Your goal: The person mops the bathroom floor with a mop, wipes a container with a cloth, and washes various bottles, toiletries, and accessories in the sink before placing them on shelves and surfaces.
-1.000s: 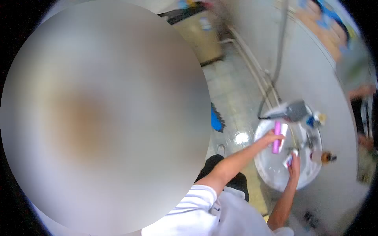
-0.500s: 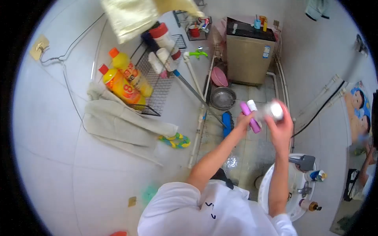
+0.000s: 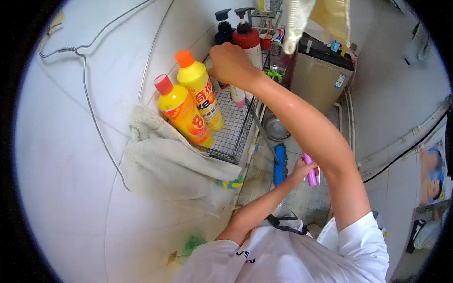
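Observation:
My left hand (image 3: 303, 169) is closed round a slim purple bottle (image 3: 310, 173), low in front of my body; a white item with red shows just behind it. My right hand (image 3: 232, 63) reaches across to the wire wall rack (image 3: 236, 123), its fingers curled in and mostly hidden, so what they hold cannot be made out. Below it stands a white tube with a pink end (image 3: 237, 96). Beside the hand are a red pump bottle (image 3: 247, 37) and a dark pump bottle (image 3: 224, 34). Two yellow cleaner bottles, one orange-capped (image 3: 200, 89) and one red-capped (image 3: 184, 113), lean nearer me.
A grey towel (image 3: 165, 155) hangs below the rack, with a wire hanger (image 3: 87, 89) to its left. A washing machine (image 3: 318, 75) stands at the back. A metal basin (image 3: 276, 127) and blue brush head (image 3: 280, 165) lie low on the floor. The sink (image 3: 329, 236) is partly hidden by my arm.
My right hand has swung left and up from near my left hand to the rack; the white-capped container it held no longer shows. The left hand keeps the purple bottle. The view has shifted toward the rack.

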{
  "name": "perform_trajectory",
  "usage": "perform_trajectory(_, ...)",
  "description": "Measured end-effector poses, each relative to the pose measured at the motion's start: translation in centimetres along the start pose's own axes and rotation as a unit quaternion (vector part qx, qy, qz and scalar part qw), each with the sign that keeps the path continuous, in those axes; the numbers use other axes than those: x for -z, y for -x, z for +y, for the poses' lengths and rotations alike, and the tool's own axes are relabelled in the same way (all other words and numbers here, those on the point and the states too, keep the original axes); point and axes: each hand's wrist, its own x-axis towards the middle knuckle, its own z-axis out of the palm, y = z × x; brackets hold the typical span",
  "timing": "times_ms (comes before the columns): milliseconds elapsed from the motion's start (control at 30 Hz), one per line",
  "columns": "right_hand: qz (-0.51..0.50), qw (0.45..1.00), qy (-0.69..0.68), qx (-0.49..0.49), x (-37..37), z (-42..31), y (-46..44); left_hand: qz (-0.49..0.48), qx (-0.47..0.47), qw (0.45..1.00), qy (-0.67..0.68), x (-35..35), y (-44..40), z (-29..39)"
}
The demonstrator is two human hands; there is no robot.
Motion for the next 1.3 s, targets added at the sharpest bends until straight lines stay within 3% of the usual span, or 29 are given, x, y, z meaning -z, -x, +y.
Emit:
perform_trajectory(100, -0.091, 0.994, 0.061, 0.007, -0.6, 0.1, 0.2, -0.02, 0.031, 0.994, 0.103, -0.3, 0.8, 2.6)
perform_trajectory(233, 0.123, 0.984, -0.003, 0.129, 2.3, 1.3, 3.2, -0.002, -0.042, 0.995, 0.09, 0.0, -1.2, 3.6)
perform_trajectory(300, 0.15, 0.977, -0.033, 0.149, 7.5, 2.7, 9.2, -0.025, 0.001, 0.988, 0.15, 0.6, -2.2, 3.3)
perform_trajectory(400, 0.141, 0.99, -0.01, 0.005, 10.0, 8.8, 18.9, 0.011, -0.023, 0.974, 0.226, 0.1, -3.1, 6.4)
perform_trajectory(433, 0.092, 0.994, 0.04, -0.046, 9.7, 10.9, 22.8, 0.026, -0.041, 0.969, 0.242, -0.5, -3.0, 7.7)
perform_trajectory(500, -0.079, 0.977, -0.017, -0.195, 7.9, 13.9, 29.7, 0.078, -0.1, 0.955, 0.269, -1.2, -4.0, 7.3)
perform_trajectory(533, -0.127, 0.963, -0.067, -0.228, 6.6, 15.1, 31.9, 0.043, -0.104, 0.951, 0.288, -1.9, -3.0, 9.1)
perform_trajectory(567, -0.128, 0.963, -0.069, -0.227, 7.2, 15.0, 31.9, 0.045, -0.103, 0.951, 0.288, -2.6, -2.6, 9.7)
perform_trajectory(633, -0.119, 0.915, -0.26, -0.285, 7.8, 14.6, 31.7, 0.077, -0.161, 0.959, 0.219, -3.1, -2.5, 10.2)
perform_trajectory(700, -0.075, 0.937, -0.234, -0.247, 8.9, 14.9, 30.9, 0.063, -0.115, 0.936, 0.326, -3.0, -2.5, 11.1)
perform_trajectory(767, -0.049, 0.906, -0.276, -0.318, 11.0, 15.1, 29.1, 0.046, -0.099, 0.914, 0.392, -2.2, -2.4, 11.8)
perform_trajectory(900, -0.007, 0.92, -0.379, -0.101, 16.0, 11.9, 21.2, 0.097, -0.091, 0.921, 0.365, -0.2, -2.8, 10.4)
perform_trajectory(967, -0.025, 0.935, -0.354, 0.003, 16.4, 9.3, 16.4, 0.125, -0.089, 0.926, 0.345, 0.7, -2.6, 9.0)
perform_trajectory(1100, -0.082, 0.965, -0.242, 0.061, 14.5, 4.2, 7.8, 0.141, -0.06, 0.923, 0.353, 1.2, -0.9, 8.1)
perform_trajectory(1133, -0.187, 0.956, -0.222, 0.031, 16.3, 2.3, 6.0, 0.125, -0.084, 0.93, 0.335, 1.5, -0.8, 7.4)
perform_trajectory(1200, -0.244, 0.96, -0.129, 0.049, 14.3, 1.0, 2.8, 0.126, -0.071, 0.932, 0.332, 1.8, -0.5, 6.4)
perform_trajectory(1233, -0.194, 0.974, -0.059, 0.098, 10.2, 1.6, 1.3, 0.127, -0.056, 0.934, 0.33, 2.1, -0.4, 6.1)
perform_trajectory(1300, -0.212, 0.974, -0.036, 0.075, 7.6, 0.4, -0.5, 0.136, -0.061, 0.939, 0.31, 2.0, 0.2, 6.1)
